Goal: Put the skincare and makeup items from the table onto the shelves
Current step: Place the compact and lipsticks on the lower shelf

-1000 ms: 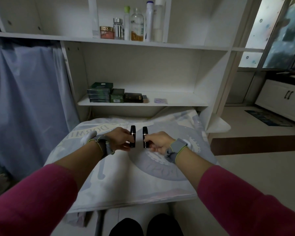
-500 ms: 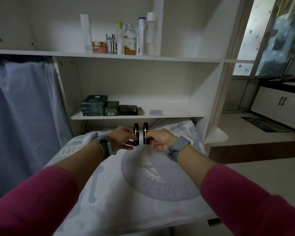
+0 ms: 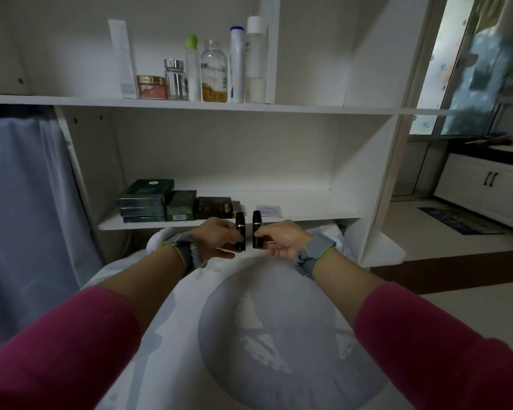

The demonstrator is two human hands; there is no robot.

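- Head view: the left hand point(image 3: 216, 238) pinches a black cylindrical lipstick tube with a metal band point(image 3: 240, 232), held upright. The right hand point(image 3: 282, 239) pinches a matching second black lipstick tube point(image 3: 257, 229) just beside it, over the far end of the cloth-covered desk point(image 3: 279, 321).
- Likely risks: the narrow tubes could tip when set down, or knock each other.
- The white lower shelf point(image 3: 308, 208) has its front edge just ahead; a tube base catching it could loosen a pinch.
- Open room: bare board lies right of the dark brown box point(image 3: 214, 207), past the small pale packet point(image 3: 268, 210), up to the white side panel point(image 3: 365, 184).

Left lipstick point(image 3: 240, 224) and right lipstick point(image 3: 257, 223): black, metal-banded, upright, side by side, slightly apart, before lower shelf point(image 3: 308, 207) edge.
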